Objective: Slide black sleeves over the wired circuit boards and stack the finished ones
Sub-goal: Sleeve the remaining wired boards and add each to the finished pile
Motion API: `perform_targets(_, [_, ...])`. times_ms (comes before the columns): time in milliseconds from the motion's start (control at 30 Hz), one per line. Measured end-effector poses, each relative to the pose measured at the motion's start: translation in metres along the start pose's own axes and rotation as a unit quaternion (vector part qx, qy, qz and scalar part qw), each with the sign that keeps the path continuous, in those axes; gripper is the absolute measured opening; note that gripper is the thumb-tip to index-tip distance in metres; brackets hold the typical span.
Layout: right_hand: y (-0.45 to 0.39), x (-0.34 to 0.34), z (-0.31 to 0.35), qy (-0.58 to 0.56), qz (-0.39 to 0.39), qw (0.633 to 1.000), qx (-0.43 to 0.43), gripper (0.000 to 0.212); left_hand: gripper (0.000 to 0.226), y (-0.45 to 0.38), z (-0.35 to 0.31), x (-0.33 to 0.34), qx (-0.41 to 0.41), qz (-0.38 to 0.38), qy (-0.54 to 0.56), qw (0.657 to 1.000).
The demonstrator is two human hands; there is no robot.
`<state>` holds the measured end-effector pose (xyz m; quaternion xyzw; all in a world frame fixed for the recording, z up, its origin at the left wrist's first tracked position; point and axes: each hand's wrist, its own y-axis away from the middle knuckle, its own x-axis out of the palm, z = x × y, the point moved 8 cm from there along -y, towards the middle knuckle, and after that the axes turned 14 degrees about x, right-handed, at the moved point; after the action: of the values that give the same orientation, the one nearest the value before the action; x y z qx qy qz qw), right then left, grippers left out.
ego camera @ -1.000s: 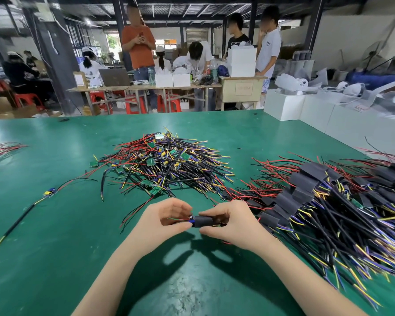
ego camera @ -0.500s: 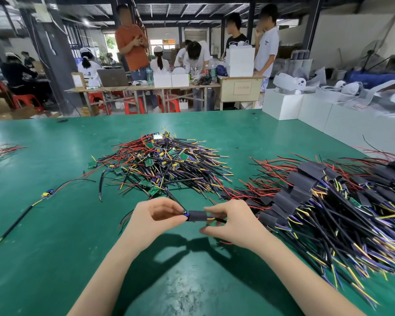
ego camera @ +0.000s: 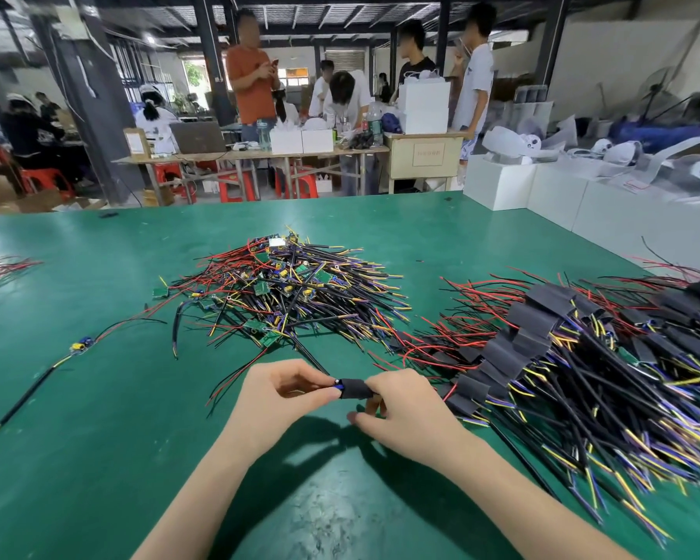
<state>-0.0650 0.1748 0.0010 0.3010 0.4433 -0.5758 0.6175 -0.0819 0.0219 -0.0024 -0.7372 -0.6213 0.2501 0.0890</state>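
Between my two hands, a little above the green table, I hold one wired circuit board with a black sleeve on it. My left hand pinches the board's left end, where a blue part pokes out of the sleeve. My right hand grips the sleeve's right end. A heap of bare wired boards lies just beyond my hands. The stack of sleeved boards spreads to the right.
A single wired board lies alone at the left, with more red wires at the left edge. White boxes stand along the table's right side. Several people stand and sit at tables in the background.
The sleeve has slid further left along the board, so only the blue tip shows. Both hands have risen slightly and stayed close together.
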Motion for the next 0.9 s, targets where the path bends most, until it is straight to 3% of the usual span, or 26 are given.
perform_targets(167, [-0.005, -0.008, -0.008, -0.064, -0.007, 0.998, 0.01, 0.019, 0.015, 0.0, 0.0, 0.003, 0.008, 0.023, -0.012, 1.0])
perform_targets(267, [-0.007, -0.02, -0.008, -0.137, -0.016, 0.99, -0.017, 0.05, 0.013, -0.001, -0.001, 0.003, 0.019, 0.034, -0.018, 0.999])
perform_targets(400, [-0.005, -0.026, 0.003, -0.158, -0.019, 0.984, -0.081, 0.026, 0.013, -0.001, -0.001, 0.003, 0.022, 0.045, -0.008, 0.999])
perform_targets(700, [0.0, -0.029, 0.004, -0.201, -0.058, 0.974, -0.092, 0.017, 0.01, 0.001, 0.004, 0.002, -0.007, 0.031, 0.025, 0.999])
perform_targets(900, [-0.011, -0.025, -0.021, -0.165, -0.029, 0.985, 0.032, 0.043, 0.016, -0.002, 0.001, -0.006, 0.005, 0.001, 0.009, 1.0])
